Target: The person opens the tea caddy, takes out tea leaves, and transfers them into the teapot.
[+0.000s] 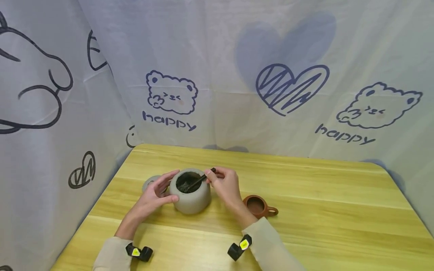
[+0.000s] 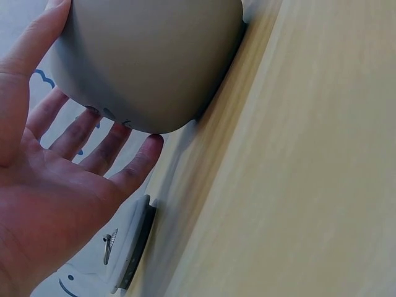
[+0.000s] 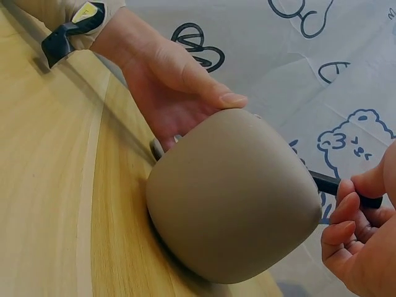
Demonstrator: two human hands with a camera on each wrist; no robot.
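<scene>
Softly matte grey jar point(image 1: 192, 203), rounded; slim black stick point(image 1: 199, 181) slanting inside.

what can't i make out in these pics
Head: the grey jar's dark contents, too small to identify.
Head: the black utensil's tip, lost against those contents.
Head: part of the grey lid, behind the left hand.
Head: the brown cup's lower left, behind the right forearm.
Left wrist: part of the jar, cut off by the upper edge.
Right wrist: the tip, behind the jar.
</scene>
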